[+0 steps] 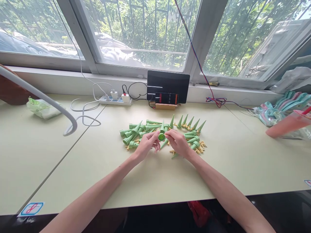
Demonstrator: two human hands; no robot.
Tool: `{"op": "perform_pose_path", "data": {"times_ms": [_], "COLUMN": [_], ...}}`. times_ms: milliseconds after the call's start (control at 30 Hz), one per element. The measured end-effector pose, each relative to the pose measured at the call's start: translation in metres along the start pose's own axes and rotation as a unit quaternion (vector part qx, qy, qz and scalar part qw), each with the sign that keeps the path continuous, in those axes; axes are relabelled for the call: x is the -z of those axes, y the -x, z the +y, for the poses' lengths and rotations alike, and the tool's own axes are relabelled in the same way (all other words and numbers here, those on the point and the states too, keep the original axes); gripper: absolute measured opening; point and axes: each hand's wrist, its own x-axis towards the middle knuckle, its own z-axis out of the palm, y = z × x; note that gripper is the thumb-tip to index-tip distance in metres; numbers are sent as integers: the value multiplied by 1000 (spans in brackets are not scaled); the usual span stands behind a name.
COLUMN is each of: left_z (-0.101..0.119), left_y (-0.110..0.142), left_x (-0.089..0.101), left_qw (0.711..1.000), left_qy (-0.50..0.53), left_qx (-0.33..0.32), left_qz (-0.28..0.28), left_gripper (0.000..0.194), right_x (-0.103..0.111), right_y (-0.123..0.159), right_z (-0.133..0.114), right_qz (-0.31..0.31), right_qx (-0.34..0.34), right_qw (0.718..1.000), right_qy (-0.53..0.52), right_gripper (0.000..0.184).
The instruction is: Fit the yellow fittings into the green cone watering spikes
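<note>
My left hand [147, 143] grips a green plastic watering spike [161, 137], its round hollow end turned toward me. Pinched fingers of my right hand [179, 141] are at the right side of that round end; whatever they hold is too small or hidden to make out. Around both hands lie several more spikes, with a loose heap [136, 130] to the left and others [194, 139] to the right. Behind my right hand a row of spikes [179, 122] stands with points up. Small yellow T-shaped plastic pieces [200, 147] are scattered among them at the right.
A phone [166, 98] showing a timer leans against a dark tablet [167, 82] at the back. A power strip [116, 101] with white cables is at the left. On the right are a pink cup [286, 124] and a pile of teal and pink items [289, 102].
</note>
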Motion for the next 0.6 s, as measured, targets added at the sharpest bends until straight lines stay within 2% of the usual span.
{"op": "perform_pose_path", "data": {"times_ms": [333,600], "left_z": [3,1], "left_y": [3,3], "left_x": [1,2], "left_qw": [997,989], "left_qy": [-65,-142], "left_qx": [-28,-44], "left_qz": [-6,3], "left_gripper": [34,42], "right_x": [0,2], "right_y": [-1,-1], "right_z": [3,5], "right_qz": [0,1], "right_qx": [-2,-8], "right_qw": [1000,1000], "right_qy": [-8,4], "right_gripper": [22,22]}}
